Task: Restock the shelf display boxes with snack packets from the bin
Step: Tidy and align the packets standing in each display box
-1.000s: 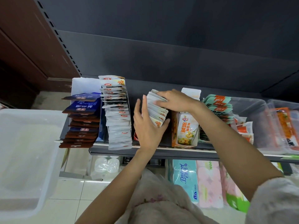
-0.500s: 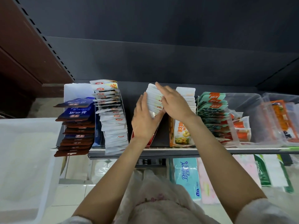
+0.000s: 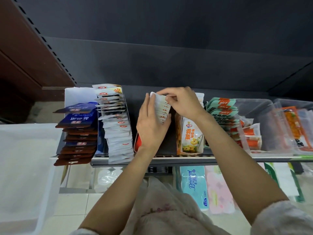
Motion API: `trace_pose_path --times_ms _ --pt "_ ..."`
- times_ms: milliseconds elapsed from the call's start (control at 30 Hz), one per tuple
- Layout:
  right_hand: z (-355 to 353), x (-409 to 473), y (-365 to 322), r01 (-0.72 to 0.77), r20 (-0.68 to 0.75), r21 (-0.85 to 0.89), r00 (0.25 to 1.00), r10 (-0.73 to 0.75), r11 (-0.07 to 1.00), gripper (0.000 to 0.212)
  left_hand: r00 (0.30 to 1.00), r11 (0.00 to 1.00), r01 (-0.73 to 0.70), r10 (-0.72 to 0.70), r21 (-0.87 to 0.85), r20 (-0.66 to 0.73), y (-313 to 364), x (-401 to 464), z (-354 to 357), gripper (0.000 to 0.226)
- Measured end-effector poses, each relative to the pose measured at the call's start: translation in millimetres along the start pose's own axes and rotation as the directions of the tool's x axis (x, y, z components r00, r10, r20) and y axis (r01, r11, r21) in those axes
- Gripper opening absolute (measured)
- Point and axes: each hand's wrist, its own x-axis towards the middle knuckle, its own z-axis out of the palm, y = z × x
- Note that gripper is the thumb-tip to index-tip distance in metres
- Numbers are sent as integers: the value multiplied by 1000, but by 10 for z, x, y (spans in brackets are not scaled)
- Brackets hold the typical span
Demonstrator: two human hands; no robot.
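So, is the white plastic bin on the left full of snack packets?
No, the white plastic bin shows only its bare pale inside, with no snack packets visible in it.

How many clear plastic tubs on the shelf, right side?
2: one tub just right of the teal packets, another tub at the frame's right edge, partly cut off; more may sit beyond.
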Motion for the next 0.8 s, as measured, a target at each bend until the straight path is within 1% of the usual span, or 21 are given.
trace_pose_path --times_ms 33,100,133,167,200,233,267,300,333,367,400,433,467,500,533,600,633,700,733,800 --pt "-2 -4 -16 33 25 -80 999 -31 996 34 999 1000 -22 22 -10 -38 -14 -17 -5 69" --pt "28 -13 -49 114 60 -329 993 -100 937 35 995 997 -83 83 1 -52 -34 -8 -2 61" --pt "48 -19 -45 138 71 -402 990 -119 905 37 995 995 -95 95 19 -21 -37 11 9 61" --pt "68 -28 -30 131 79 -414 991 -107 901 41 997 996 -76 75 36 29 -40 28 18 64" --pt "81 -46 -18 89 90 -367 994 -61 926 46 996 999 -34 31 42 85 -34 42 11 67" --pt "95 -78 -16 25 88 -260 996 -2 965 49 991 999 29 -32 23 132 -33 52 -6 70" --pt "118 -131 -33 -42 60 -122 997 50 992 49 979 993 113 -107 -24 176 -23 64 -42 69" --pt "159 -204 -63 -106 5 19 994 106 994 49 958 973 210 -187 -90 217 -26 76 -77 65" --pt "215 -295 -105 -167 -57 163 982 179 972 49 931 937 310 -266 -159 250 -36 81 -105 60" --pt "293 -401 -152 -233 -93 308 958 272 923 51 898 891 402 -338 -212 282 -50 81 -136 55" --pt "381 -511 -217 -299 -86 429 926 368 852 54 868 848 468 -389 -250 308 -59 78 -176 51" --pt "473 -618 -288 -361 -42 519 895 444 775 57 847 812 508 -410 -288 338 -79 65 -210 49" --pt "564 -710 -358 -411 20 576 871 490 707 59 833 782 530 -407 -328 375 -90 44 -236 47" --pt "638 -777 -418 -441 80 612 860 503 657 59 821 757 545 -394 -360 414 -111 20 -239 47" --pt "704 -822 -457 -439 113 638 866 487 633 57 805 735 564 -386 -377 451 -119 4 -238 47" --pt "832 -845 -464 -395 112 672 890 441 627 55 765 691 608 -380 -391 520 -123 6 -224 50" --pt "872 -836 -444 -407 120 657 887 445 635 61 753 668 623 -370 -407 545 -119 20 -237 54" --pt "894 -815 -404 -449 132 544 880 456 709 81 742 639 636 -352 -433 570 -127 59 -264 58" --pt "872 -817 -415 -471 140 456 876 462 755 87 733 620 646 -344 -445 586 -137 78 -278 57" --pt "864 -823 -411 -482 136 322 875 465 815 92 723 589 659 -328 -467 608 -152 102 -311 59"
